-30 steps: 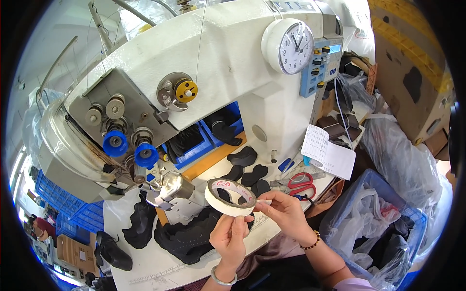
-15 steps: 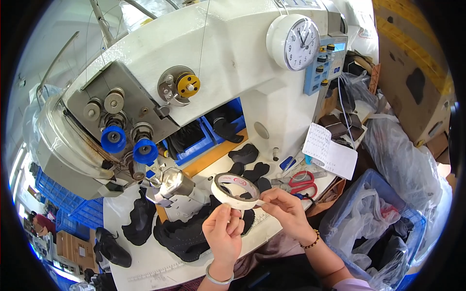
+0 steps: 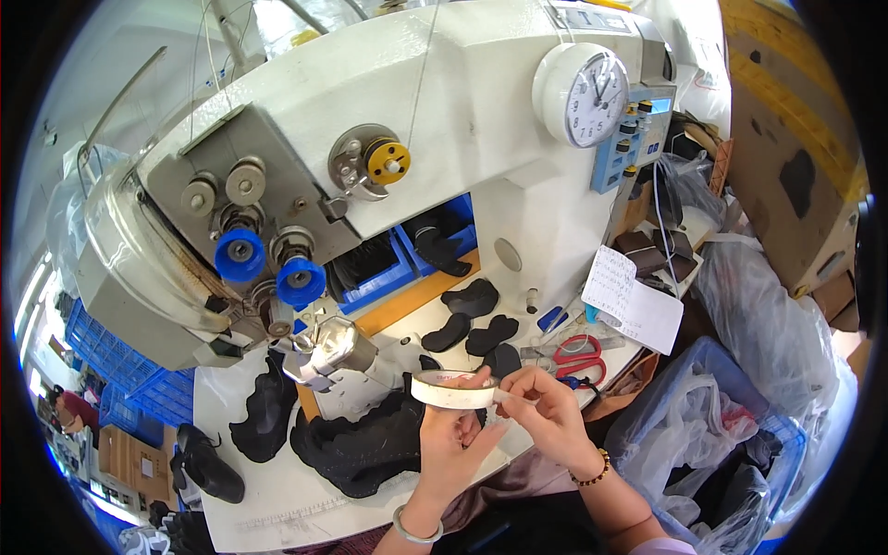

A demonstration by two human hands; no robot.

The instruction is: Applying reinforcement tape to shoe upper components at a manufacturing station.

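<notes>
A roll of white tape (image 3: pixel 449 397) is held up over the front of the worktable, its ring seen nearly edge-on. My left hand (image 3: pixel 449 458) grips it from below, some fingers reaching inside the ring. At its right side, my right hand (image 3: pixel 552 424) pinches a short loose end of the tape between thumb and fingers. Under and beside my left hand lies a pile of black fabric shoe pieces (image 3: pixel 356 450). Another black piece (image 3: pixel 262 416) lies to its left, and several small black pieces (image 3: pixel 470 298) are scattered beyond the roll.
A large white sewing machine (image 3: pixel 481 102) spans the far side, carrying a round clock (image 3: pixel 592 97). Red-handled scissors (image 3: pixel 580 359) and a written paper sheet (image 3: pixel 638 301) lie at the right. A blue bin (image 3: pixel 705 356) with plastic bags stands right; a black shoe (image 3: pixel 208 465) sits left.
The tape roll has tipped from showing its open ring to nearly edge-on. My left fingers have moved from its lower edge into the ring. The head view has shifted slightly.
</notes>
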